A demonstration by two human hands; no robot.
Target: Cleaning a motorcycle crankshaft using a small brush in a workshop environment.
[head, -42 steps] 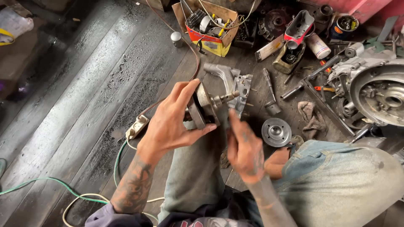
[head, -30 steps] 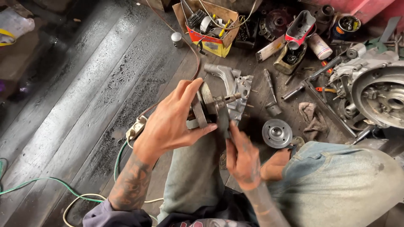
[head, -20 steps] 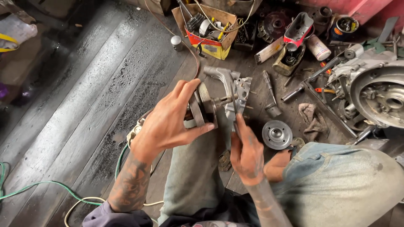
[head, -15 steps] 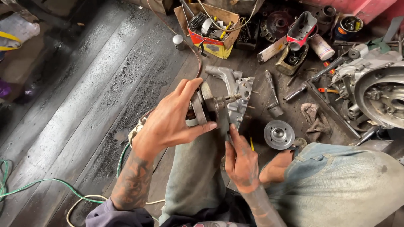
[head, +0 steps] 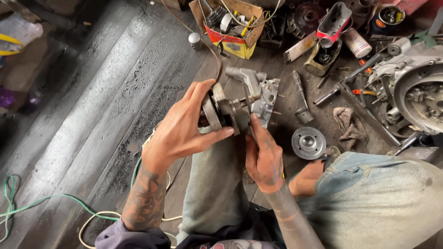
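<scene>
**Gripping a metal part over the knee**

Holding the grey metal assembly [head: 240, 103] above the person's knee, the left hand [head: 182, 129] wraps its round disc end, thumb and fingers clenched on it. The right hand [head: 263, 154] grasps the assembly's underside near the housing, fingers pointing up. Beside it on the wooden floor [head: 106, 106] lie a round hub [head: 308, 143], a rag [head: 349, 127] and a cardboard box [head: 230, 27].

Round metal disc [head: 308, 142] lies right of the hand-held metal assembly [head: 240, 103], cardboard box [head: 230, 25] behind.
</scene>
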